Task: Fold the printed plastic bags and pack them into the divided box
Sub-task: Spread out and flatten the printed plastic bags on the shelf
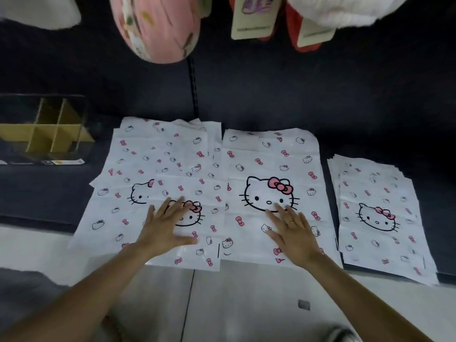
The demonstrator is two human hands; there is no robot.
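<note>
White plastic bags printed with cat faces and pink bows lie flat on a dark shelf. One big bag (269, 169) lies in the middle, and my right hand (293, 233) rests flat on its lower part with fingers spread. To its left lies a loose pile of bags (138, 169); my left hand (165, 225) presses flat on the top bag (195, 253) of that pile. A neater stack of bags (380, 213) sits at the right. The divided box (44, 129), clear with tan cardboard partitions, stands at the far left.
A pink printed round object (158, 25), card tags (254, 18) and white fluffy items (345, 8) hang above the shelf. The shelf's front edge meets a pale floor (246, 304) near me. A dark vertical slotted rail (193, 87) runs up the back wall.
</note>
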